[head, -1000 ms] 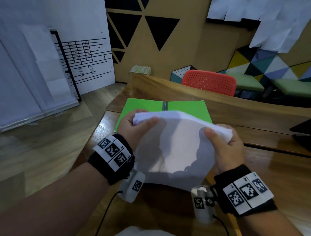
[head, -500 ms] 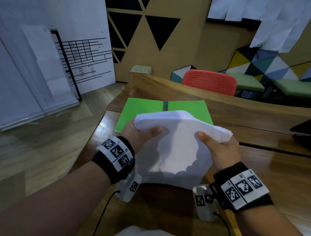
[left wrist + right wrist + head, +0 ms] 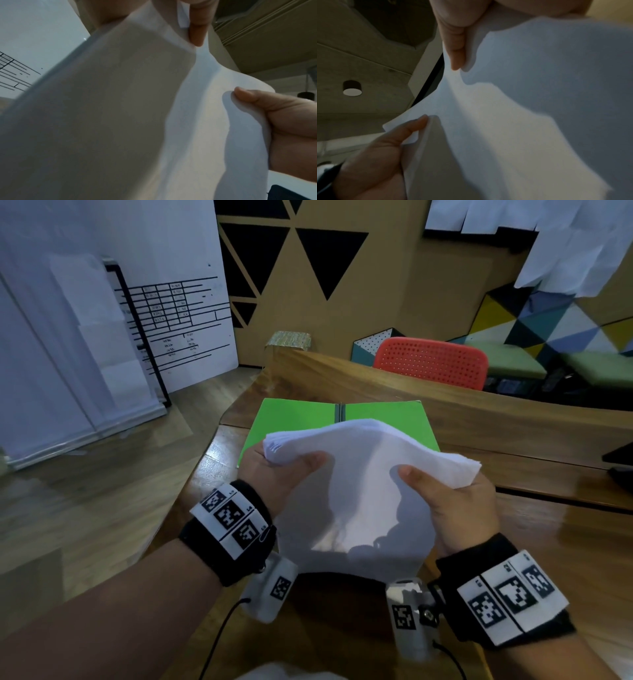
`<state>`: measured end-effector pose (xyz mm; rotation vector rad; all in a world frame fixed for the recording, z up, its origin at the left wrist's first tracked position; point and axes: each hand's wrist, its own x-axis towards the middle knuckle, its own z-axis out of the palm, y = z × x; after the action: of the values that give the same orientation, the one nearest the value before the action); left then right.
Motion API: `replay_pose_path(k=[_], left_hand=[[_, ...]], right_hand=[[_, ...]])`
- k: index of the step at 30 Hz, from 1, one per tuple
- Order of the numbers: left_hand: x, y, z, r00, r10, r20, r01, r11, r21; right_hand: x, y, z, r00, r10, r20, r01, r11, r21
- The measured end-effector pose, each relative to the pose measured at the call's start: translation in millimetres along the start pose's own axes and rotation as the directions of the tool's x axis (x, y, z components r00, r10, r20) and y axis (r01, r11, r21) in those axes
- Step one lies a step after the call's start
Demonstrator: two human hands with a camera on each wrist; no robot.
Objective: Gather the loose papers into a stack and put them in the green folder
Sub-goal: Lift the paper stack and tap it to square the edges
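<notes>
A stack of white papers (image 3: 359, 487) stands on edge on the wooden table (image 3: 565, 542), its top bowed. My left hand (image 3: 274, 470) grips its upper left corner, thumb on the near face. My right hand (image 3: 455, 501) grips its upper right side, thumb on the near face too. The green folder (image 3: 298, 419) lies open and flat on the table just behind the stack, its lower part hidden by the papers. In the left wrist view the papers (image 3: 137, 121) fill the frame, with my right hand (image 3: 283, 128) at the right. The right wrist view shows the papers (image 3: 522, 121) and my left hand (image 3: 385, 155).
A raised wooden ledge (image 3: 445, 402) runs behind the folder. Beyond it stands a red perforated chair (image 3: 431, 361). A dark object (image 3: 620, 460) sits at the table's right edge. A whiteboard (image 3: 178, 320) stands on the floor to the left. Something white (image 3: 284, 672) lies at the near edge.
The stack has been squared up: its top edge is more even and bowed upward. Both hands have slid slightly down and toward me, keeping hold of the papers.
</notes>
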<state>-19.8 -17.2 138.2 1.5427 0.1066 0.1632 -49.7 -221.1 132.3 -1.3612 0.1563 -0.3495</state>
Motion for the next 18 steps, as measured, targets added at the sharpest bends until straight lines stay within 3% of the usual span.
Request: replay_pose_path(k=[5,7,10,13,16,18], left_hand=[[4,4,3,0.993,0.114,0.033,-0.108,0.982,-0.152],[7,7,5,0.990,0.144,-0.008,-0.142,0.969,-0.201],[11,11,6,0.989,0.145,-0.031,-0.148,0.962,-0.230],[14,6,5,0.992,0.118,0.035,-0.103,0.952,-0.289],[13,-4,6,0.991,0.037,0.126,-0.021,0.991,-0.130],[10,-9,10,0.994,-0.073,0.083,0.073,0.997,0.000]], right_hand=[[2,-2,0,0.999,-0.020,-0.050,0.019,0.999,-0.026],[6,-4,-2,0.998,-0.032,-0.057,0.035,0.998,0.059],[11,-7,-1,0.997,-0.031,-0.071,0.038,0.994,0.100],[11,-7,0,0.998,-0.048,-0.052,0.053,0.992,0.110],[9,0,-1,1.000,-0.025,0.001,0.024,0.998,0.064],[6,5,3,0.999,0.006,-0.041,-0.007,0.999,-0.033]])
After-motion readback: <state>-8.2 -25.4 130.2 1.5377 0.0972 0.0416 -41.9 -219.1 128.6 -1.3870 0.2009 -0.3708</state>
